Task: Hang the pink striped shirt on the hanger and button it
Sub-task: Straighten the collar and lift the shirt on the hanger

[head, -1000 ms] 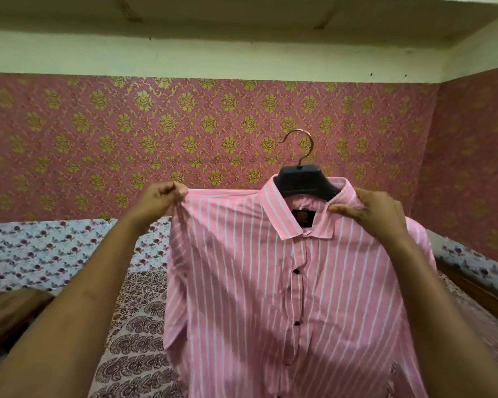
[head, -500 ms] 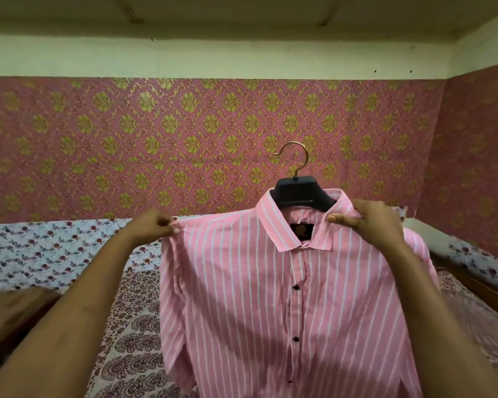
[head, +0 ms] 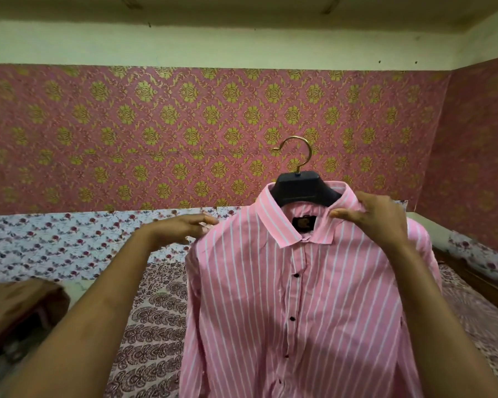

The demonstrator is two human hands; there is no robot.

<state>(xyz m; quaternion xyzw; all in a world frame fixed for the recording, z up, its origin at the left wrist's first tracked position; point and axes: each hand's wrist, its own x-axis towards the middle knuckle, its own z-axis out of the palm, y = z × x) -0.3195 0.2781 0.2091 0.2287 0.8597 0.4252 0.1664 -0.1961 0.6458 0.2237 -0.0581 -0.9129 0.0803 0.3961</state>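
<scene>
behind, patterned wall (head: 184,133); shirt (head: 299,297) hides bedspread (head: 156,326).

Pink shirt (head: 299,297) with white stripes and black buttons (head: 297,274); black hanger (head: 302,186), gold hook (head: 296,153); pink wallpaper (head: 156,139) with gold damask motifs.

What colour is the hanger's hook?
Gold-coloured metal; the hook rises from the dark hanger, clearest in the head view.
</scene>
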